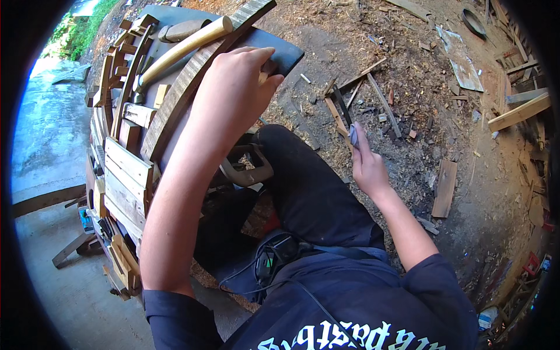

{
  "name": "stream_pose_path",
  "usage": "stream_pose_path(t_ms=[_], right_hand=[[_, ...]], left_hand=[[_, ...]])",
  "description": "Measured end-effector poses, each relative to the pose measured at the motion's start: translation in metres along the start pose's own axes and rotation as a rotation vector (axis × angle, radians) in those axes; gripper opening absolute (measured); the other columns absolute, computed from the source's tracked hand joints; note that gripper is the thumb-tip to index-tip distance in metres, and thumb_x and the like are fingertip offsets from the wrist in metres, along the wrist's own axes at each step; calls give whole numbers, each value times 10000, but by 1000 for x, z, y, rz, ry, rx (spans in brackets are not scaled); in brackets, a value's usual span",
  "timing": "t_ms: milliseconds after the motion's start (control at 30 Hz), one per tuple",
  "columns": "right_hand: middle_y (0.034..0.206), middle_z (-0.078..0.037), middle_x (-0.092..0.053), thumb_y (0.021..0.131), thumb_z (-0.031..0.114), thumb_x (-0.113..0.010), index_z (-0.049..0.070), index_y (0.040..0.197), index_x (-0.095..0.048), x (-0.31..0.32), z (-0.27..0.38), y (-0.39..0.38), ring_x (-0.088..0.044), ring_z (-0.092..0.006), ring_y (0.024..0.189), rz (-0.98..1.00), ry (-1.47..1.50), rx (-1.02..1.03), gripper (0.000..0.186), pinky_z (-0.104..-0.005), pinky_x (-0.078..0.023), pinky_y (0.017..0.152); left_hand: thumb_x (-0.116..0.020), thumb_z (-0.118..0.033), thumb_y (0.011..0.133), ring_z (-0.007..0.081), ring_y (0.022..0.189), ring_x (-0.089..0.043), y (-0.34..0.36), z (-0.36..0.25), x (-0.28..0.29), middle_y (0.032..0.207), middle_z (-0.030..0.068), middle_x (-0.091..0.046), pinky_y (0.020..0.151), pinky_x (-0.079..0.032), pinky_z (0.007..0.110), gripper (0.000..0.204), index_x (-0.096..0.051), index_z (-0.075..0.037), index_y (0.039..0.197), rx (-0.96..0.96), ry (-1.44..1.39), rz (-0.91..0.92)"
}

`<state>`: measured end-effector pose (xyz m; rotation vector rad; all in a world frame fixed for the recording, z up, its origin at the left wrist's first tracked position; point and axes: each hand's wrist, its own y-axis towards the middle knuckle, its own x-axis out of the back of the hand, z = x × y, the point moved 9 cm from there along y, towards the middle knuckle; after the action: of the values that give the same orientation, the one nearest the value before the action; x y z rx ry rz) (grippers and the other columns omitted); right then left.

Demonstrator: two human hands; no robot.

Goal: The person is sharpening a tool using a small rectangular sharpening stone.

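Note:
My left hand [245,81] is at the bench [289,58] beside a curved, rough wooden board [156,134], fingers curled over a pale wooden piece that is mostly hidden. A wooden-handled hammer [186,51] lies beyond it. My right hand [367,163] hangs right of my knee, closed on a grey-ended tool [353,133]; a dark narrow length extends above it, against scrap on the ground, and I cannot tell whether it is all one piece. A C-shaped metal clamp [245,173] is at the bench edge, below my left hand.
Slatted wooden pieces [122,181] and small blocks crowd the bench's left side. Sawdust and offcuts [443,186] cover the ground at right, with planks [516,112] along the far right. A concrete slab [46,146] lies at left.

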<state>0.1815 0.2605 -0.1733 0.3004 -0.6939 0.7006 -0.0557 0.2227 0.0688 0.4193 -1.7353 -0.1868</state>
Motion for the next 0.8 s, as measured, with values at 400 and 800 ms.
stream_pose_path(t_ms=[400, 800], right_hand=[[960, -295, -713, 1034, 109, -492, 158, 1617, -286, -7, 32, -10, -685, -502, 869, -13, 107, 134, 621, -584, -522, 685], [984, -275, -724, 1036, 93, -484, 134, 1620, -278, 34, 37, -34, -699, -484, 883, -16, 27, 138, 622, -550, -536, 690]], left_hand=[[-794, -147, 766, 337, 928, -753, 26, 22, -15, 970, 192, -769, 898, -590, 402, 393, -762, -16, 1134, 253, 146, 177], [-746, -429, 739, 364, 844, -730, 32, 35, -44, 879, 205, -743, 828, -581, 436, 473, -732, 7, 923, 148, 120, 364]])
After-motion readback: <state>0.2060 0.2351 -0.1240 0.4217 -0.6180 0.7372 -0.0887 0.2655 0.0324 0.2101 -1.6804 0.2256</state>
